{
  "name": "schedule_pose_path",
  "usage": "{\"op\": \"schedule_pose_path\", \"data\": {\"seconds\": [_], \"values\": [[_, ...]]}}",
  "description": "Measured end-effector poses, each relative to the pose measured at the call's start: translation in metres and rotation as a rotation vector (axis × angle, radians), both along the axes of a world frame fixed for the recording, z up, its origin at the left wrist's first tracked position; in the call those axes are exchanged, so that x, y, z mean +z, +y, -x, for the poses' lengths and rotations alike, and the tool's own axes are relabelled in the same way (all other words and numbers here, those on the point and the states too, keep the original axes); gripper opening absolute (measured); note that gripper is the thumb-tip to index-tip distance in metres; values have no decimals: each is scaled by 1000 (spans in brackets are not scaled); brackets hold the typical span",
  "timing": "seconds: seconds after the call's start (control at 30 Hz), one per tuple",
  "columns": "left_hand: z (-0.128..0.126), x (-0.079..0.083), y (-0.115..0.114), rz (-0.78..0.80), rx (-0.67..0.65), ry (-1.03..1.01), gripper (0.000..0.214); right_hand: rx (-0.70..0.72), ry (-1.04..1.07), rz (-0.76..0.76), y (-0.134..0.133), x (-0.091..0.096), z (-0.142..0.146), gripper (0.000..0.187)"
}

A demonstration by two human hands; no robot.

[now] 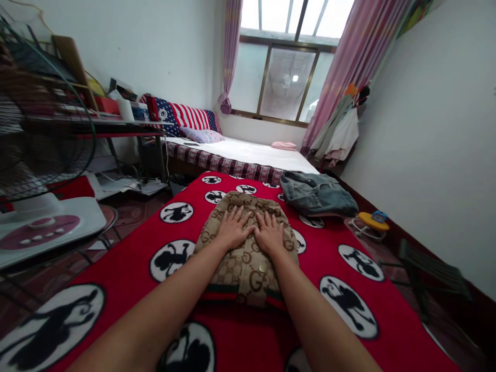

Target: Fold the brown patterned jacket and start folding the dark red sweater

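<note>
Nearest thing is a red cover (127, 289) with black figures in white ovals, two bare forearms reaching over it. On top, in the middle, sits a tan monogrammed garment (248, 261), its green-and-red striped edge facing the person. The left hand (234, 229) and right hand (269, 232) both lie palm-down on its far half, fingers out straight and a bit spread, thumbs about meeting; neither one's gripping anything. Progress-wise, I'd say the garment is already down to a compact, fairly flat bundle, so most of the work on that piece looks done; only some smoothing seems left, and I can't tell how it's tucked underneath. Off to the left there's a fan (42, 227). A bit farther back on the right, the denim piece (315, 194) is bunched up on the same cover, kinda rumpled, with neither hand on it, so I'd call that one not neatened yet. Past that there's a bed (248, 150) with a pink cloth (283, 145) on it, then the window (289, 82).
</note>
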State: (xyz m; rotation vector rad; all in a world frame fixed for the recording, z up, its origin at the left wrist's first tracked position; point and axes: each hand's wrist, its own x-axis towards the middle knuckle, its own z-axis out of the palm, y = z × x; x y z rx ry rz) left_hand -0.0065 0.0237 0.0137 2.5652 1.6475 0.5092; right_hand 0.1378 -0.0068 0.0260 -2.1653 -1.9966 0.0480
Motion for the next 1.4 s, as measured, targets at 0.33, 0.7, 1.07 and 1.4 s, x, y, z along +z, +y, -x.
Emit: {"op": "schedule_pose_path", "data": {"seconds": [0.33, 0.7, 1.07, 1.4], "values": [[-1, 7, 51, -7, 196, -136, 71, -125, 19, -295, 21, 6, -20, 37], [7, 3, 96, -17, 344, -225, 62, -351, 211, -229, 74, 0, -52, 36], [13, 4, 85, -322, 84, -572, 36, -332, 281, -332, 67, -7, -58, 37], [25, -2, 54, 161, -219, -365, 50, -332, 357, -207, 46, 6, -48, 15]]}}
